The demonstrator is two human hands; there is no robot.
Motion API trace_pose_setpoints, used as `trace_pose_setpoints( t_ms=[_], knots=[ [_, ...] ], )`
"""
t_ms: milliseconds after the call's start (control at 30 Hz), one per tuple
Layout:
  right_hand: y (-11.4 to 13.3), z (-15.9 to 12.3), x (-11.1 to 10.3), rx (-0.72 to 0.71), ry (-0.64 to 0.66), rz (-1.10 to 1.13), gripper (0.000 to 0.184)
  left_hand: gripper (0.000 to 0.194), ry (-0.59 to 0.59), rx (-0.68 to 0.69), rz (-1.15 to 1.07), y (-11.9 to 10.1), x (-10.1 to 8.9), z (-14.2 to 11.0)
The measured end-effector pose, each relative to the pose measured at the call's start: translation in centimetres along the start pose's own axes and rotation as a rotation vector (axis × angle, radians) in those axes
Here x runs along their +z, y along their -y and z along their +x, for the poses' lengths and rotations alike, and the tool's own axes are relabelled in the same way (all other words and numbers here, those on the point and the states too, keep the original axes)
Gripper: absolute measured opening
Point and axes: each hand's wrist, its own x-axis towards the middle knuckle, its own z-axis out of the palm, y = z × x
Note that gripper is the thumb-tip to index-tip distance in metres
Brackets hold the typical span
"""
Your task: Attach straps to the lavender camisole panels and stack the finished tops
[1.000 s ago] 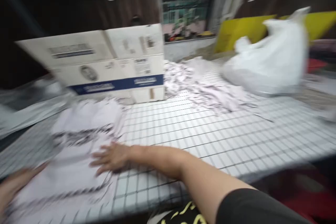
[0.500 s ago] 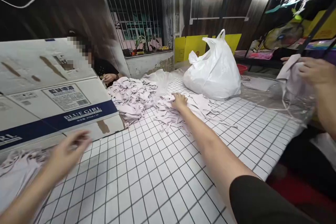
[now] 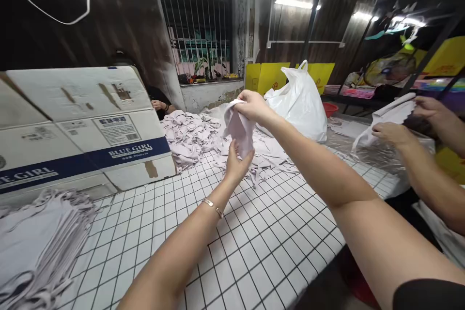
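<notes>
A pale pinkish-grey fabric piece hangs above the table, between both my hands. My right hand pinches its upper edge. Lower down, my left hand, with a bracelet on its wrist, has the fabric's bottom part between thumb and fingers. Right behind them lies a loose heap of similar fabric pieces, some with thin straps. At the lower left a neat stack of the same fabric pieces lies flat.
A white and blue cardboard box stands at the left, partly hiding a person behind it. A stuffed white plastic bag sits at the back of the checked table. At the right, a co-worker's hands hold another fabric piece.
My right hand has lifted a fabric piece off the heap. My left hand has come from the lower left to it. The co-worker's hands now spread their piece.
</notes>
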Motion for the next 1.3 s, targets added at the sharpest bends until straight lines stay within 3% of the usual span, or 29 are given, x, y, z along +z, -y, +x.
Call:
trace_pose_setpoints(
  t_ms=[67, 133, 233, 267, 367, 433, 500, 567, 600, 700, 733, 767, 833, 900, 967, 1067, 1167, 1233, 1300],
  knots=[
    [3.7, -0.8, -2.0, -0.09, -0.02, -0.029, 0.018, 0.096, 0.055, 0.143, 0.176, -1.0, -1.4, -1.8],
    [6.2, -1.6, -3.7, -0.194, -0.061, -0.083, 0.018, 0.093, 0.093, 0.233, 0.432, -1.7, -4.2, -3.6],
    [7.2, -3.5, -5.4, -0.206, -0.04, -0.172, 0.021, 0.043, 0.145, 0.335, 0.807, -2.4, -10.2, -6.5],
    [6.6, -4.6, -5.5, -0.149, 0.035, -0.176, 0.023, 0.029, 0.163, 0.357, 0.908, -2.5, -12.3, -7.7],
    [2.8, -9.4, -3.6, 0.082, 0.464, -0.068, 0.036, 0.022, 0.251, 0.32, 1.126, -2.4, -18.2, -12.5],
    [-0.9, -13.8, -0.8, 0.189, 0.752, 0.05, 0.045, 0.02, 0.386, 0.17, 1.187, -1.7, -20.8, -16.1],
    [-4.5, -18.4, 2.5, 0.275, 0.874, 0.064, 0.044, 0.023, 0.536, -0.009, 1.153, -0.6, -22.3, -19.3],
    [-7.0, -22.4, 5.3, 0.336, 0.841, -0.015, 0.034, 0.025, 0.57, -0.115, 1.047, 0.7, -22.7, -21.4],
    [-7.9, -23.9, 6.4, 0.352, 0.798, -0.059, 0.027, 0.028, 0.516, -0.129, 0.987, 1.2, -22.6, -21.9],
    [-9.0, -26.4, 7.9, 0.326, 0.652, -0.104, 0.01, 0.031, 0.207, -0.067, 0.882, 2.6, -21.2, -21.5],
    [-9.1, -26.6, 7.9, 0.298, 0.622, -0.107, 0.01, 0.032, 0.155, -0.042, 0.875, 2.9, -20.5, -20.8],
    [-9.1, -26.7, 7.7, 0.266, 0.613, -0.109, 0.012, 0.035, 0.165, -0.028, 0.875, 3.3, -19.9, -20.0],
    [-9.1, -26.6, 7.1, 0.197, 0.661, -0.103, 0.023, 0.042, 0.324, -0.032, 0.874, 4.0, -18.7, -18.2],
    [-9.2, -26.5, 6.4, 0.141, 0.753, -0.07, 0.039, 0.029, 0.493, -0.044, 0.846, 4.4, -17.9, -16.5],
    [-9.6, -26.5, 5.9, 0.095, 0.823, -0.031, 0.047, 0.021, 0.526, -0.056, 0.785, 4.6, -17.5, -15.2],
    [-10.3, -26.9, 5.9, 0.06, 0.812, -0.04, 0.026, 0.025, 0.594, -0.094, 0.671, 4.4, -17.7, -14.1],
    [-10.6, -27.4, 6.2, 0.047, 0.592, -0.123, 0.011, 0.025, 0.749, -0.051, 0.707, 4.4, -18.1, -13.8],
    [-10.4, -27.7, 6.4, 0.077, 0.42, -0.175, 0.009, 0.02, 0.657, -0.045, 0.699, 4.5, -18.2, -13.8],
    [-10.1, -27.8, 6.6, 0.147, 0.297, -0.223, 0.005, 0.022, 0.453, -0.103, 0.568, 4.6, -18.2, -13.7]
  ],
)
